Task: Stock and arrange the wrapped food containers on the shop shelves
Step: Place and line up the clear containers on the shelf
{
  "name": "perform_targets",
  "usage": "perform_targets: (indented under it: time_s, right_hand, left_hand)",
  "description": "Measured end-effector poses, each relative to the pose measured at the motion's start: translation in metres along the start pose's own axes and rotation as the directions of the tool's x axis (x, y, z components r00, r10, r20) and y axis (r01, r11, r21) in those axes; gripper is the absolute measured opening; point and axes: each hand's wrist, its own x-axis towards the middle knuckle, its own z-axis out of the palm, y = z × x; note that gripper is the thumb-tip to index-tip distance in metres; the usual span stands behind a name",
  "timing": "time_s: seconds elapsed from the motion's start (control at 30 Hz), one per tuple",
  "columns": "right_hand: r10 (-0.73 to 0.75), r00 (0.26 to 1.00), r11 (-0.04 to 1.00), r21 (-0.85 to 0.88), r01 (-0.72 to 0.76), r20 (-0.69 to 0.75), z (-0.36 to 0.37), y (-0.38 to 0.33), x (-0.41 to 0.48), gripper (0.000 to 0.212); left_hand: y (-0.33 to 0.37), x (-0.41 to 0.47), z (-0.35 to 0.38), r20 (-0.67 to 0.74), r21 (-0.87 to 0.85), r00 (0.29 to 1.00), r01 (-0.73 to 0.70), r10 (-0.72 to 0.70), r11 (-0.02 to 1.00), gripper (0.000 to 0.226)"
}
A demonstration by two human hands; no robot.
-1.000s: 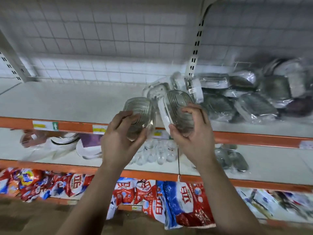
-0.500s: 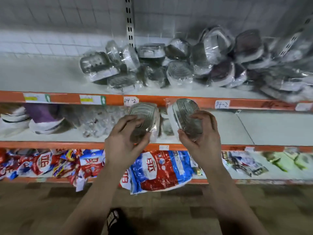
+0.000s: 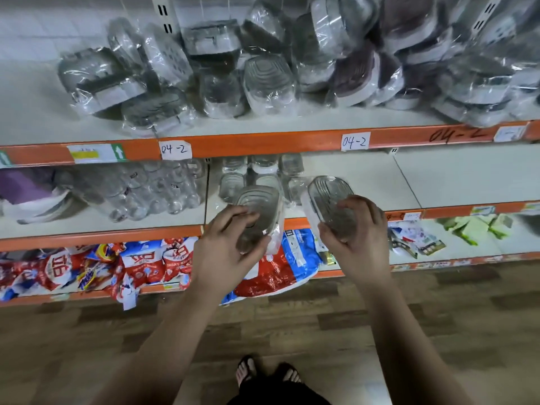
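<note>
My left hand (image 3: 226, 249) grips a clear wrapped food container (image 3: 258, 207) in front of the middle shelf (image 3: 365, 182). My right hand (image 3: 358, 241) holds a second wrapped container (image 3: 328, 197) tilted on its edge, just right of the first. Both sit at the shelf's front lip. Behind them several similar small wrapped containers (image 3: 257, 173) stand in rows on that shelf. The upper shelf (image 3: 263, 141) carries a loose heap of larger wrapped containers (image 3: 292, 62).
Clear jars (image 3: 152, 191) and purple-white bowls (image 3: 26, 194) fill the middle shelf's left bay. Red and blue packets (image 3: 140, 264) crowd the bottom shelf; green items (image 3: 476, 226) lie at its right. My sandalled feet (image 3: 263, 372) stand on the wooden floor (image 3: 438, 317).
The view has tilted down and shifted right. Both hands, each still holding its container, have come down from the upper shelf to the front of the middle shelf.
</note>
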Motion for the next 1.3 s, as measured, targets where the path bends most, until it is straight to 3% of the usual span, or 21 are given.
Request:
perform_targets:
  time_s: [0.33,0.6,0.77,1.0,1.2,1.3]
  right_hand:
    - [0.025,0.995,0.998,-0.059,-0.019,0.100,0.034,0.113,0.020,0.040]
    - [0.024,0.991,1.000,-0.019,-0.022,0.130,0.075,0.217,0.058,0.045]
    - [0.055,0.990,0.998,0.003,-0.056,0.132,0.100,0.257,0.080,0.045]
    - [0.045,0.985,0.998,0.039,-0.052,0.168,0.118,0.288,0.093,0.045]
    - [0.077,0.971,0.995,0.044,-0.089,0.226,0.126,0.296,0.096,0.053]
    - [0.064,0.971,0.996,0.040,-0.075,0.232,0.131,0.296,0.095,0.051]
  left_hand:
    - [0.003,0.024,0.125,0.091,-0.084,0.989,0.127,-0.120,0.988,0.045]
    - [-0.018,0.071,0.256,-0.006,-0.072,0.973,0.229,-0.230,0.971,0.037]
    - [-0.046,0.119,0.309,-0.026,0.042,0.974,0.226,-0.225,0.973,0.040]
    - [-0.087,0.207,0.352,0.100,0.226,0.973,0.181,-0.207,0.957,0.043]
    - [-0.099,0.265,0.370,0.199,0.468,0.955,0.102,-0.217,0.878,0.048]
    - [-0.106,0.267,0.378,0.265,0.506,0.915,0.136,-0.304,0.852,0.046]
